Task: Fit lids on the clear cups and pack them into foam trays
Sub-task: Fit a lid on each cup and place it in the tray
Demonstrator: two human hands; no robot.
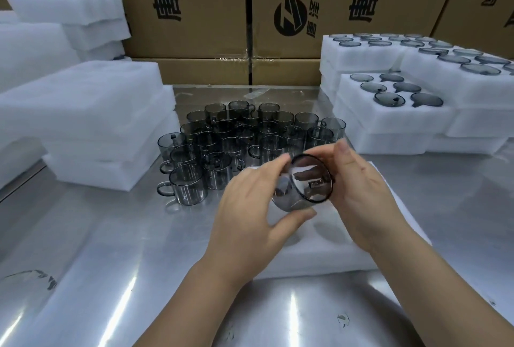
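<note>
Head view: left hand (250,207), right hand (364,193) half-hide cup (294,202).

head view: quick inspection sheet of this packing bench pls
surface: shiny metal table, glare streaks
job's things: held cup tilted above foam tray; loose cups clustered behind; filled trays stacked right
clutter: small scraps, too small to identify
grippers: left hand and right hand both grip the held cup
cables: nothing seen
surroundings: foam stacks left, cardboard boxes behind
</note>
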